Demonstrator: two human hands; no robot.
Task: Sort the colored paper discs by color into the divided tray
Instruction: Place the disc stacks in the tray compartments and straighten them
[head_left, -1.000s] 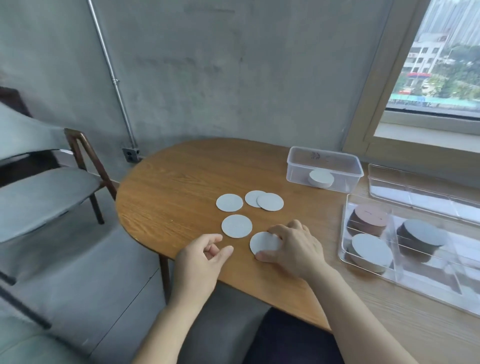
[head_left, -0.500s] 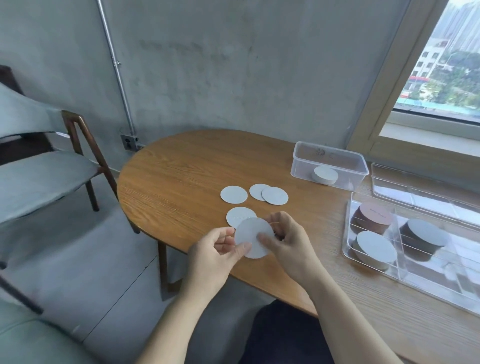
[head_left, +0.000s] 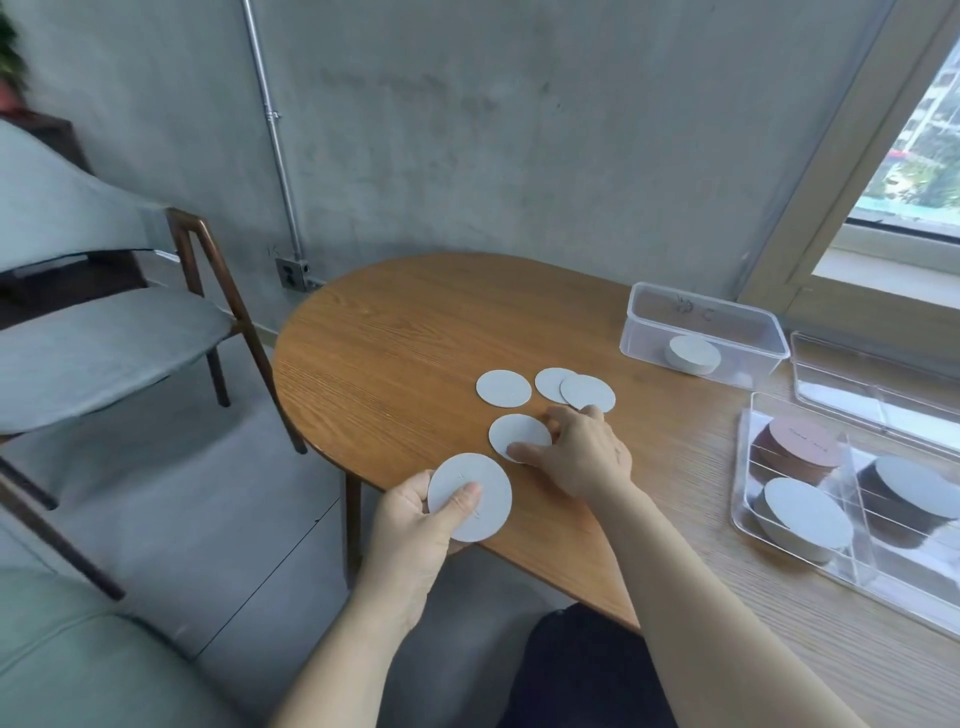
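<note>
My left hand (head_left: 415, 525) holds a white paper disc (head_left: 475, 488) above the table's near edge, thumb on its face. My right hand (head_left: 582, 457) rests on the table with thumb and fingers pinching the rim of a second white disc (head_left: 514, 434) that lies flat. Three more white discs lie behind: one alone (head_left: 504, 388) and two overlapping (head_left: 587, 392). The clear divided tray (head_left: 743, 499) sits at the right, with a brown stack (head_left: 800, 452), a white-topped stack (head_left: 805, 512) and a dark stack (head_left: 914, 488) in separate compartments.
A clear plastic box (head_left: 701, 332) holding a white stack stands at the back right of the wooden table (head_left: 395, 353). A clear lid (head_left: 872, 389) lies behind the tray. A grey chair (head_left: 104, 343) stands to the left, a window at the right.
The disc that both hands held is now in my left hand alone, lower and to the left. My right hand has moved forward onto the disc lying on the table.
</note>
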